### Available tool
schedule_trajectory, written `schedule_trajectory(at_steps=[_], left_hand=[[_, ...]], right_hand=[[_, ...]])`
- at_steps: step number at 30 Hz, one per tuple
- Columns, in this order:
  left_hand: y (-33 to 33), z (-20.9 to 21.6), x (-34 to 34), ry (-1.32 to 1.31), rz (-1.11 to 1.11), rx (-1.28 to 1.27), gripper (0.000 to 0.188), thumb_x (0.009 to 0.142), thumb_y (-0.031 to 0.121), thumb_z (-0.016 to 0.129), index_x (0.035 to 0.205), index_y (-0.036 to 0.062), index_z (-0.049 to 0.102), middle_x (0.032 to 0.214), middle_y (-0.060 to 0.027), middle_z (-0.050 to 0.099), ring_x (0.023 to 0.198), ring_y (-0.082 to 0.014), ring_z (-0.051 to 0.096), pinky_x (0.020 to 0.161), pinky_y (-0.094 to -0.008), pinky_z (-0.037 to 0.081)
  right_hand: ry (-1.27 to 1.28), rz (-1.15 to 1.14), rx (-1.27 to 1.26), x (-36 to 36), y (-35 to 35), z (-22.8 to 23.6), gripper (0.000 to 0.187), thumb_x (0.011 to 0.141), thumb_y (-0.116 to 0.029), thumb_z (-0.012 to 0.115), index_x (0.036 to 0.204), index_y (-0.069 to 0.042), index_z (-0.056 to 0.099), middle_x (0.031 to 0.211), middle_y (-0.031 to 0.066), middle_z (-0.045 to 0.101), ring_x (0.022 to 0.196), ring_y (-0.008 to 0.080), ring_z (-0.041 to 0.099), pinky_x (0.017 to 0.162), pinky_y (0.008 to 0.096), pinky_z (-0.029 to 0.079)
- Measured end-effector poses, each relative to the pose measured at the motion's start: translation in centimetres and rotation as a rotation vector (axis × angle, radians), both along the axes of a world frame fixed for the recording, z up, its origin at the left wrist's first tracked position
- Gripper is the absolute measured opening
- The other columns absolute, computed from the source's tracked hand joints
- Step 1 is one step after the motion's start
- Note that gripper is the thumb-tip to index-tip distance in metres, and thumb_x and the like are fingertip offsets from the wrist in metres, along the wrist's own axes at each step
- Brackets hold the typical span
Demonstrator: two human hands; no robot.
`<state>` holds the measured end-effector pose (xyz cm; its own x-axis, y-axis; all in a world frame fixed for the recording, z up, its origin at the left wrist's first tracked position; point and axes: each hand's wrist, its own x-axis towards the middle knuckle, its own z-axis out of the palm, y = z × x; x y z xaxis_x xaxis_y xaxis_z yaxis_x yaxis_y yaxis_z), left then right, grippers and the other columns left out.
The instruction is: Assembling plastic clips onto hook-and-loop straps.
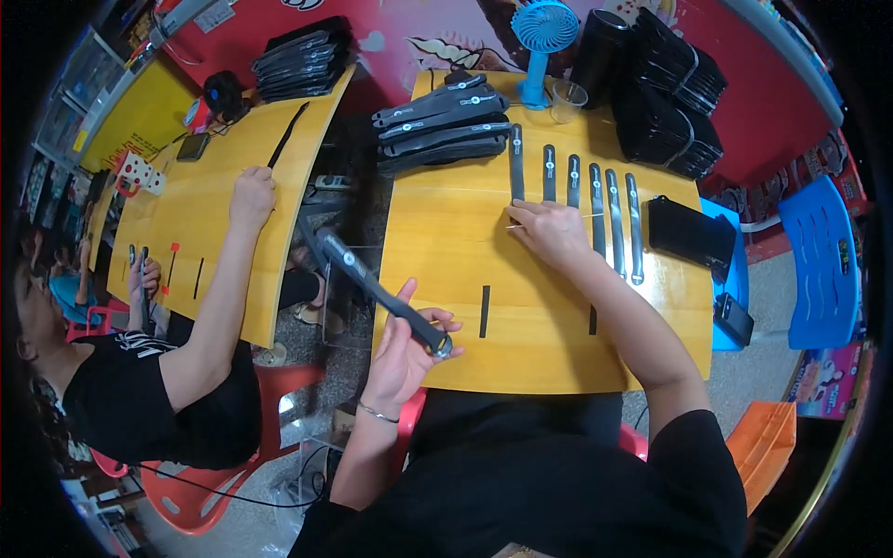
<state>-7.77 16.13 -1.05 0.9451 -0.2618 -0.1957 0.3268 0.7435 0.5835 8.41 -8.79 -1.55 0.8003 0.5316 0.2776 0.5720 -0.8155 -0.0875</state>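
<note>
A dark grey strap is held between the thumb and curled fingers of the left hand, which is raised palm up over the near left edge of a yellow worktop. The strap's rounded end is seen by the fingers, and its length is slanted up and away to the left; whether a second strap is held with it cannot be told.

The right hand is laid palm down on the worktop, its fingers bent and close together, with the fingertips at the near end of the leftmost strap in a row of six straps. A thin pale stick is seen beside that hand; whether it is gripped cannot be told.

Beyond the left hand, a pile of straps is stacked. Beyond the right hand, a blue fan, a clear cup and tied black bundles are set. To its right, a black pouch is placed. Between the hands, nearer the body, a short black strip is seen on the worktop. Well left of both hands, a co-worker is seated at another table.
</note>
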Motion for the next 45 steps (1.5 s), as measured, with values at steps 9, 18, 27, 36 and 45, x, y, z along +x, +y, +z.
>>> schedule_trajectory(at_steps=[9, 18, 27, 36, 45], left_hand=[[-3.4, 1.6, 1.3, -0.094, 0.053, -0.026, 0.033, 0.098, 0.013, 0.042, 0.130, 0.0073, 0.037, 0.115, -0.0154, 0.054, 0.121, -0.0357, 0.048, 0.093, -0.0503, 0.049], [-6.7, 2.0, 0.8, -0.219, 0.176, 0.142, 0.042, 0.088, 0.015, 0.062, 0.125, 0.0074, 0.042, 0.109, -0.0150, 0.062, 0.105, -0.0331, 0.061, 0.082, -0.0386, 0.057], [-8.0, 2.7, -0.4, -0.389, 0.341, 0.297, 0.045, 0.082, 0.004, 0.067, 0.122, 0.0030, 0.045, 0.104, -0.0159, 0.063, 0.102, -0.0297, 0.062, 0.083, -0.0346, 0.055], [-8.3, 2.8, -0.9, -0.461, 0.419, 0.402, 0.047, 0.081, 0.002, 0.068, 0.121, 0.0014, 0.044, 0.103, -0.0157, 0.063, 0.102, -0.0293, 0.062, 0.089, -0.0358, 0.050], [-8.5, 2.6, -0.8, -0.480, 0.437, 0.404, 0.046, 0.080, -0.001, 0.069, 0.119, 0.0008, 0.045, 0.101, -0.0154, 0.064, 0.102, -0.0283, 0.062, 0.089, -0.0356, 0.050]], right_hand=[[0.028, 0.012, 0.486, -6.0, -0.6, 6.0, 0.032, 0.086, -0.012, 0.057, 0.117, -0.006, 0.059, 0.082, 0.0126, 0.061, 0.065, 0.0241, 0.061, 0.064, 0.0317, 0.048], [0.533, -0.121, 0.795, -16.6, 0.8, 7.3, 0.039, 0.090, -0.011, 0.050, 0.128, -0.004, 0.051, 0.065, 0.0137, 0.058, 0.064, 0.0280, 0.058, 0.060, 0.0374, 0.045], [0.347, -0.031, 0.736, -18.8, 1.4, 6.1, 0.044, 0.087, -0.005, 0.054, 0.131, -0.003, 0.049, 0.070, 0.0113, 0.061, 0.066, 0.0264, 0.056, 0.061, 0.0369, 0.045], [0.267, -0.044, 0.731, -19.3, 1.8, 5.7, 0.047, 0.082, 0.003, 0.061, 0.128, -0.005, 0.054, 0.077, 0.0121, 0.066, 0.066, 0.0241, 0.061, 0.061, 0.0331, 0.049], [0.204, -0.006, 0.746, -19.0, 1.8, 5.2, 0.052, 0.079, 0.001, 0.062, 0.129, -0.008, 0.052, 0.076, 0.0128, 0.065, 0.066, 0.0247, 0.062, 0.062, 0.0348, 0.050]])
